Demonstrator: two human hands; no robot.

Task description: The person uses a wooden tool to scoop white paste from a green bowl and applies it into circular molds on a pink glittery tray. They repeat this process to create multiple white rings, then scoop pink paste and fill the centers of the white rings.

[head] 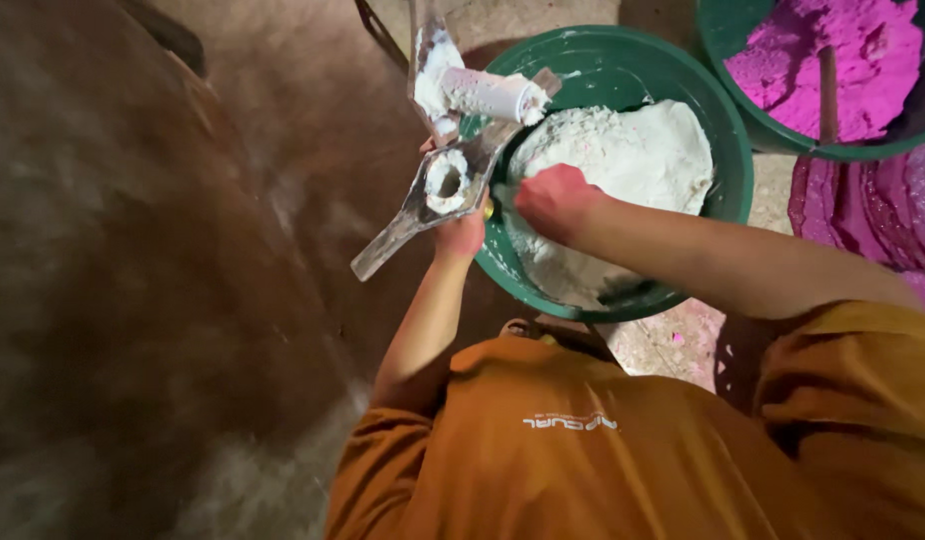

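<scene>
Metal mould in left hand, long axis lower-left to upper-right

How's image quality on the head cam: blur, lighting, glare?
Head view: left floor smeared by motion blur and dim; centre sharper, green basin of white powder evenly lit, no blown glare; metal mould in left hand shows soft sheen; right hand slightly soft; edges show wide-angle stretch.

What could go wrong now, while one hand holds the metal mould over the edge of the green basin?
1. The metal mould, held by the left hand beyond the green basin rim, may drop white paste on the floor.
2. The right hand, pressed into the white paste, could tip the basin.
3. Pink powder nearby might stain the paste.
</scene>
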